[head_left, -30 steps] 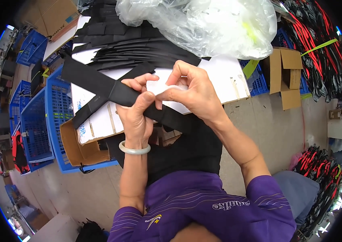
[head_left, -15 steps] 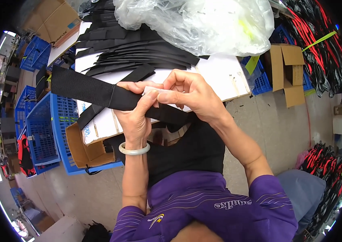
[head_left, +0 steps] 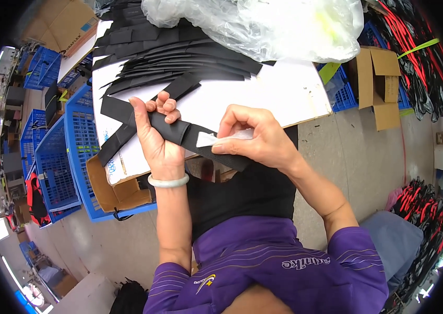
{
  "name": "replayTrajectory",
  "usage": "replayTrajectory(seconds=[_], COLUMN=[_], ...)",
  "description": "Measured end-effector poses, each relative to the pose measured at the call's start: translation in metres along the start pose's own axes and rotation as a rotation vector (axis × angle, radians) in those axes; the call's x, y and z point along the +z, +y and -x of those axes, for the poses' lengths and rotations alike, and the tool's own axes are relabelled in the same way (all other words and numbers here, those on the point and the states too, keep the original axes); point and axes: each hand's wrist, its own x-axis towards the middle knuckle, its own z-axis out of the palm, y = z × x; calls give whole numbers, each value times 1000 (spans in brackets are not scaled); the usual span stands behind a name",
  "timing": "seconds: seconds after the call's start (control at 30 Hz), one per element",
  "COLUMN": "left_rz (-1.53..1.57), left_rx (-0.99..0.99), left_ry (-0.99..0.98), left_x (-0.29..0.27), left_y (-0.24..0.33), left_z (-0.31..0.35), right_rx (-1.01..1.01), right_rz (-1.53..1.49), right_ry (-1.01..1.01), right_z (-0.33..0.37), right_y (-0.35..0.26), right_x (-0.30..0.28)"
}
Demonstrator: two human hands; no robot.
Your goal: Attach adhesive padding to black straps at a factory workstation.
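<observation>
Far left stand blue plastic crates [head_left: 54, 157], at least three of them. Next comes the white board [head_left: 263, 99], the counter here, with a heap of black strips [head_left: 179, 57] on it, too many to count.

One black strap [head_left: 179, 133] is in the hands. Its long way runs from upper left down to lower right, across both hands. The left hand [head_left: 156, 138] is curled shut round the strap, with a pale bangle [head_left: 168, 182] on the wrist. The right hand [head_left: 255, 141] pinches a small white strip [head_left: 216, 138] on the strap between thumb and fingers. Both hands touch the strap; the left is nearer its long free end.

Above lies one big clear plastic bag [head_left: 263, 26]. On the right is one open cardboard box [head_left: 381, 86].
</observation>
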Motion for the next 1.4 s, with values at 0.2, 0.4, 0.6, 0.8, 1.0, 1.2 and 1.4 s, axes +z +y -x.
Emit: replayTrajectory(seconds=[0.2,0.4,0.6,0.8,1.0,1.2,1.4], left_rz=[-175,-145,-152,-68,-87,-28,-43], left_rx=[95,133,109,133,99,88,111], left_ry=[6,-75,-149,-123,-138,-114,-165], left_x=[7,8,6,4,4,-1,3], left_y=[-11,-13,-13,-2,-16,-8,-15], left_z=[9,13,15,9,14,8,11], right_rx=[-62,-257,-275,-305,-136,29,159], right_rz=[107,441,266,415,90,-32,-304], right_ry=[-1,265,223,131,146,110,151], right_z=[-12,-4,-8,6,-10,-3,-7], right_y=[0,2,4,-4,3,1,1], right_x=[8,28,34,16,32,15,30])
